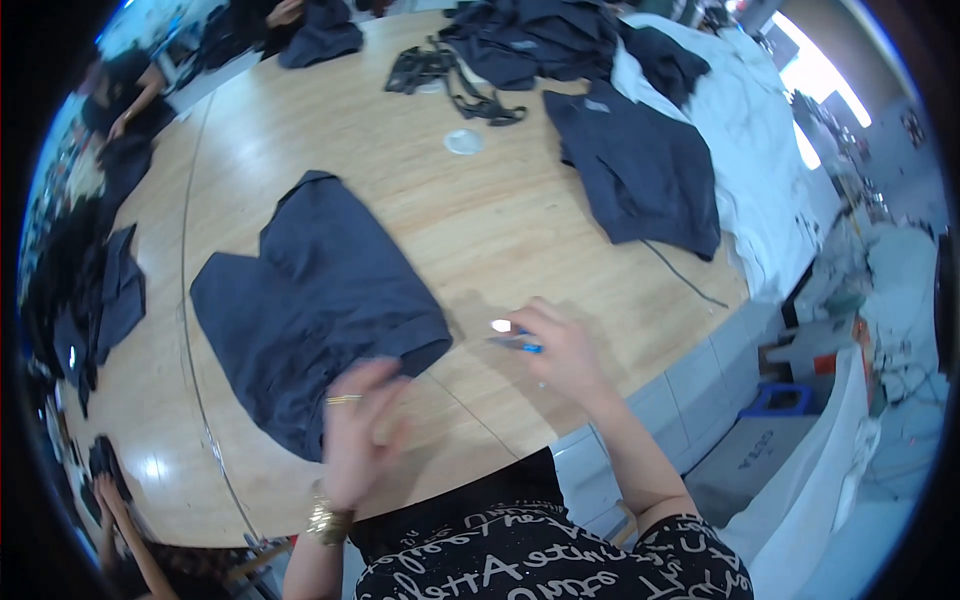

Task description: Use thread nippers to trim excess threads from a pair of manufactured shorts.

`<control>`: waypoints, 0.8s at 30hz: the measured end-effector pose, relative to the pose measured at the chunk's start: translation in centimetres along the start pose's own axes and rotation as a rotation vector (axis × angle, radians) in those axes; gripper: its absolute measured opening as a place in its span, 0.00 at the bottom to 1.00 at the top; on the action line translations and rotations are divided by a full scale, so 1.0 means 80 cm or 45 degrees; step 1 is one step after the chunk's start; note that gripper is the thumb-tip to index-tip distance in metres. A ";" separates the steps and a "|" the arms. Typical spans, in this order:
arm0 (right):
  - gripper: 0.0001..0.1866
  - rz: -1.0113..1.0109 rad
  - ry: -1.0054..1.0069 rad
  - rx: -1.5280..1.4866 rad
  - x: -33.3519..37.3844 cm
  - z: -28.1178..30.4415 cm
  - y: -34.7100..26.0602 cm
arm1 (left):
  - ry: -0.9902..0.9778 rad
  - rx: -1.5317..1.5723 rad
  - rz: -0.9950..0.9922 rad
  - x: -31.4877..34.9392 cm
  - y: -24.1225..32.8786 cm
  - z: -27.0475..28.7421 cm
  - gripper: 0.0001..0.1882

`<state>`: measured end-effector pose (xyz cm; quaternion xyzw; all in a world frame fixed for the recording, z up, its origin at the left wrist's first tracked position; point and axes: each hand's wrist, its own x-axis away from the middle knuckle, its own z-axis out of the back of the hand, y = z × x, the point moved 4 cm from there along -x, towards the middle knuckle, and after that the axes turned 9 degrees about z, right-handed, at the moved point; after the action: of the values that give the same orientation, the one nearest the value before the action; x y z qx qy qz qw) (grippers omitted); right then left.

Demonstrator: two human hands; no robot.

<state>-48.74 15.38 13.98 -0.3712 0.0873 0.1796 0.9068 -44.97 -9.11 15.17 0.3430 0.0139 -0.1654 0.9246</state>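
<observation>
The garment (315,300) lies on the table (480,230), long axis slanting, notched end far left, banded end toward the right hand (565,350), which grips a blue tool (530,347), its tip leftward; left hand (365,420) blurred over the near edge, grip unclear; pale lettering marks the shirt (520,560).

Dark shorts (330,290) lie flat on the table (490,210), blue-handled tool (529,347) in the right hand (562,352).

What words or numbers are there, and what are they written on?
I don't copy words out, but here's where they are:
Black shirt: big white handwriting-style lettering.
Grey box: short dark lettering.
Dark garment at right: pale mark, too small to read.
Dark garment pile: pale mark, too blurred.
</observation>
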 end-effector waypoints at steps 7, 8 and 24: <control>0.18 0.381 0.073 -0.058 -0.033 -0.106 -0.042 | -0.042 -0.289 0.446 0.044 -0.090 0.015 0.29; 0.16 0.385 -0.029 0.028 -0.038 -0.125 -0.036 | -0.009 -0.318 0.409 0.042 -0.081 0.016 0.29; 0.10 -0.193 0.258 -0.260 0.006 -0.025 0.064 | 0.191 0.168 0.815 0.071 -0.126 0.002 0.11</control>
<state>-50.31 17.48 9.13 -0.4833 0.1314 0.0801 0.8618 -42.77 -18.06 8.13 0.4002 -0.0373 0.1586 0.9018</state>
